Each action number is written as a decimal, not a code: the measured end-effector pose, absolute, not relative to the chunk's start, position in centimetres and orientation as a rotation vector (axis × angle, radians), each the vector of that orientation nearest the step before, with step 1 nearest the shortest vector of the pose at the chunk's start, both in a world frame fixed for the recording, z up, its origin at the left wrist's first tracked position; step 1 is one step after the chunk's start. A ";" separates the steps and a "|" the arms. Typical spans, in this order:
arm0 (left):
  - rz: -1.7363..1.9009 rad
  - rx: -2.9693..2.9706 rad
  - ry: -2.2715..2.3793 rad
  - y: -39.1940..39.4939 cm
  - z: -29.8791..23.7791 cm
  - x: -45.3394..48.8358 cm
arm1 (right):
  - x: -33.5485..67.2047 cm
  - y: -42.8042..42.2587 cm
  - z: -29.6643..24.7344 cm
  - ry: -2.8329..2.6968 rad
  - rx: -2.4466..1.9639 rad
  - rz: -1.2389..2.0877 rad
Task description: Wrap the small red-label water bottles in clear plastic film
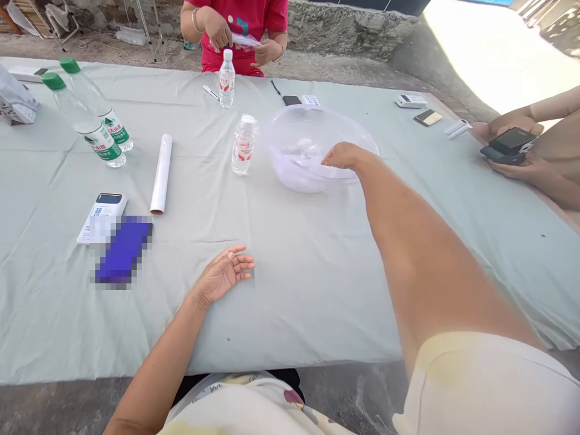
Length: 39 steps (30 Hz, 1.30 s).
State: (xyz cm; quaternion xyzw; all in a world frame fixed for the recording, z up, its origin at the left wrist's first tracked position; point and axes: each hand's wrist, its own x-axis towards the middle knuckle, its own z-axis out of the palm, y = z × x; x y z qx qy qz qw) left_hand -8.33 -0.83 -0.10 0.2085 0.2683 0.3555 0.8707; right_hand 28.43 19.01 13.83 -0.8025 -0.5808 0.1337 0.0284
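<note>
My left hand (226, 272) rests on the cloth near the table's front, palm turned up and fingers loosely apart, holding nothing. My right hand (342, 156) reaches over a translucent pale purple basin (299, 179), its fingers drawn together and pointing down to the left. What they hold, if anything, is hidden. Crumpled clear plastic film (306, 149) lies inside the basin, just left of those fingers. Left of the basin stands a small water bottle (243, 148) that looks wrapped in clear film. Farther left lies a roll of clear film (162, 175).
Two green-capped bottles (97, 136) lean at left. A white power bank (104, 217) lies beside a blurred blue object (124, 251). Another small bottle (227, 81) stands before a person (247, 36) handling clear plastic. At right, another person's hands (516, 151) hold a dark device (510, 145).
</note>
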 end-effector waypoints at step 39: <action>0.831 0.731 1.226 -5.8 3.4 -8.1 | 10.2 -9.1 2.8 -0.760 -1.473 1.423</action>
